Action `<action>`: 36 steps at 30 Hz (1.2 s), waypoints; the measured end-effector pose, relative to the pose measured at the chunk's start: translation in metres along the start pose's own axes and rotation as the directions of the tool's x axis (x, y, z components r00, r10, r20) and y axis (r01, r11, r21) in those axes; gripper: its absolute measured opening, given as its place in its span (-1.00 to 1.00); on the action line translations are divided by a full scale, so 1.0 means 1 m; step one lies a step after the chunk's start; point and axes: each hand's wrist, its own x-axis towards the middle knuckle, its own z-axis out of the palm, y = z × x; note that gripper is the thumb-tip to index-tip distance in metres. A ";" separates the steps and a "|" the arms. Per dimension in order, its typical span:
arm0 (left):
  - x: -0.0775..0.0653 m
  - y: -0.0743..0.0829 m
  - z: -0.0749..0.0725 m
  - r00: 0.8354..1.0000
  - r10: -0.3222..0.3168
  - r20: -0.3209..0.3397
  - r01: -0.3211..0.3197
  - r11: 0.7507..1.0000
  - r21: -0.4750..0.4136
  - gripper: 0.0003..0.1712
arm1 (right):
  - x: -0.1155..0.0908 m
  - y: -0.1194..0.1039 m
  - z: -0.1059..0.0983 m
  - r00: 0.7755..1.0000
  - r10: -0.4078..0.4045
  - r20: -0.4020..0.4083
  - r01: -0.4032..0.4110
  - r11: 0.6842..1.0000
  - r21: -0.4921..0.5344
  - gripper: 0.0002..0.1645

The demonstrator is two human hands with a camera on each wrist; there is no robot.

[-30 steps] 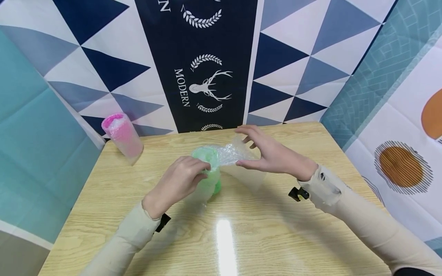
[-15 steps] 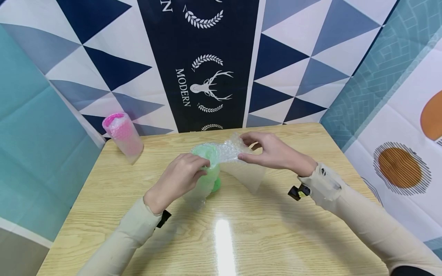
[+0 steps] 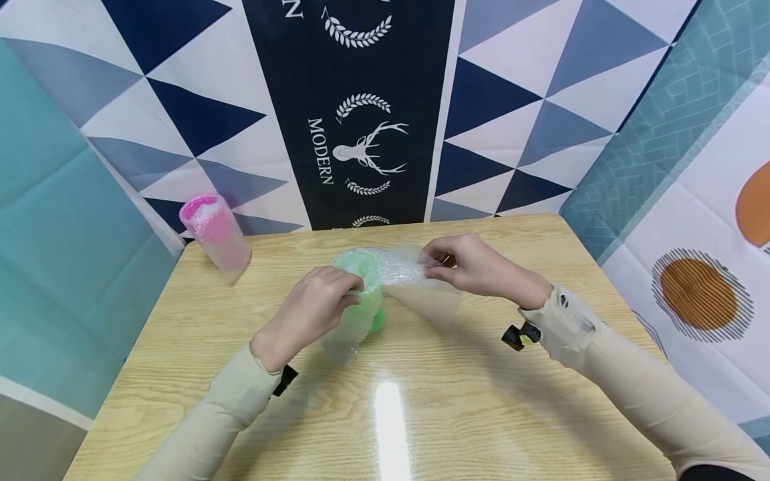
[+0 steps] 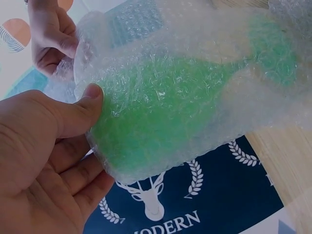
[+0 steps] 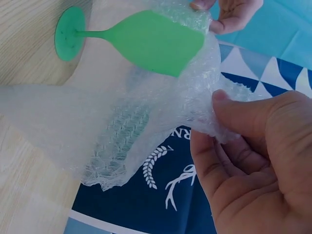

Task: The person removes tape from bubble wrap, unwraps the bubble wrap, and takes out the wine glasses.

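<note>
A green plastic wine glass (image 5: 151, 41) stands on the table, partly wrapped in clear bubble wrap (image 3: 404, 267). In the left wrist view the wrap covers the bowl of the wine glass (image 4: 161, 107); in the right wrist view its near side, stem and foot are bare. My left hand (image 3: 309, 310) pinches the wrapped rim between thumb and fingers. To the right of the glass, my right hand (image 3: 475, 264) pinches the upper edge of the loose wrap, which stretches out from the bowl. The wrap's lower corner hangs down toward the tabletop.
A pink cup-like thing (image 3: 213, 230) wrapped in bubble wrap stands at the table's back left corner. Patterned cloth (image 3: 373, 120) hangs behind the wooden table (image 3: 469, 394), with more cloth at both sides. A small black device sits at each wrist.
The right hand's thumb and fingers, spread apart a second ago, have closed on the upper edge of the wrap. My left hand has stayed nearly still at the rim.
</note>
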 end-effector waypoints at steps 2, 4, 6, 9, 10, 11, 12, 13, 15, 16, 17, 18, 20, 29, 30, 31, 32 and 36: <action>0.000 -0.001 0.000 1.000 0.003 0.005 -0.003 1.000 0.001 -0.80 | -0.001 0.000 -0.001 1.000 0.004 -0.001 -0.004 1.000 -0.001 -0.83; 0.000 -0.003 -0.001 1.000 0.009 0.007 -0.009 1.000 -0.002 -0.82 | -0.001 0.001 -0.001 1.000 0.006 -0.003 -0.006 1.000 -0.008 -0.83; 0.000 -0.005 -0.001 1.000 0.013 0.005 -0.013 1.000 -0.007 -0.83 | -0.002 0.001 -0.002 1.000 0.010 -0.010 -0.010 1.000 -0.021 -0.83; -0.001 -0.008 -0.001 1.000 0.016 0.000 -0.016 1.000 -0.016 -0.83 | -0.004 0.002 -0.003 1.000 0.021 -0.020 -0.022 0.999 -0.037 -0.85; -0.001 -0.008 -0.001 1.000 0.014 -0.001 -0.014 1.000 -0.019 -0.83 | -0.005 0.002 -0.004 0.999 0.026 -0.023 -0.027 0.999 -0.043 -0.87; -0.002 -0.009 -0.001 1.000 0.013 -0.003 -0.013 1.000 -0.019 -0.83 | -0.005 0.002 -0.004 0.999 0.031 -0.026 -0.032 0.998 -0.047 -0.88; -0.003 -0.010 0.000 1.000 0.015 -0.004 -0.015 1.000 -0.021 -0.83 | -0.006 0.002 -0.005 0.999 0.036 -0.028 -0.038 0.998 -0.050 -0.89; -0.003 -0.011 0.000 1.000 0.018 -0.004 -0.018 1.000 -0.023 -0.84 | -0.006 0.003 -0.005 0.999 0.042 -0.027 -0.043 0.998 -0.055 -0.91; -0.004 -0.012 -0.001 1.000 0.025 -0.005 -0.025 0.999 -0.028 -0.84 | -0.007 0.004 -0.006 0.998 0.046 -0.034 -0.048 0.996 -0.076 -0.93; -0.005 -0.013 -0.002 1.000 0.028 -0.005 -0.028 0.999 -0.032 -0.84 | -0.007 0.006 -0.007 0.998 0.051 -0.041 -0.054 0.995 -0.089 -0.94; -0.005 -0.014 -0.002 0.999 0.032 -0.006 -0.032 0.999 -0.035 -0.84 | -0.008 0.008 -0.008 0.997 0.054 -0.052 -0.059 0.993 -0.098 -0.94; -0.006 -0.016 -0.003 0.999 0.034 -0.007 -0.035 0.999 -0.039 -0.84 | -0.008 0.009 -0.008 0.996 0.056 -0.063 -0.063 0.992 -0.106 -0.94; -0.007 -0.019 -0.004 0.999 0.038 -0.006 -0.039 0.998 -0.048 -0.83 | -0.009 0.013 -0.009 0.995 0.050 -0.090 -0.062 0.990 -0.129 -0.92; -0.008 -0.024 -0.005 0.998 0.048 0.028 -0.047 0.997 -0.062 -0.85 | -0.009 0.020 -0.008 0.996 0.037 -0.086 -0.052 0.982 -0.179 -0.74; -0.008 -0.024 -0.005 0.998 0.048 0.028 -0.046 0.997 -0.062 -0.85 | -0.010 0.020 -0.008 0.995 0.045 -0.084 -0.059 0.983 -0.174 -0.67; -0.008 -0.024 -0.005 0.998 0.047 0.028 -0.046 0.997 -0.062 -0.85 | -0.010 0.019 -0.009 0.995 0.053 -0.083 -0.066 0.985 -0.163 -0.60; -0.009 -0.024 -0.005 0.998 0.047 0.028 -0.045 0.997 -0.063 -0.85 | -0.010 0.019 -0.010 0.995 0.057 -0.084 -0.069 0.986 -0.152 -0.53; -0.008 -0.023 -0.005 0.999 0.044 0.025 -0.043 0.997 -0.065 -0.86 | -0.010 0.014 -0.015 0.994 0.045 -0.102 -0.055 0.993 -0.101 -0.34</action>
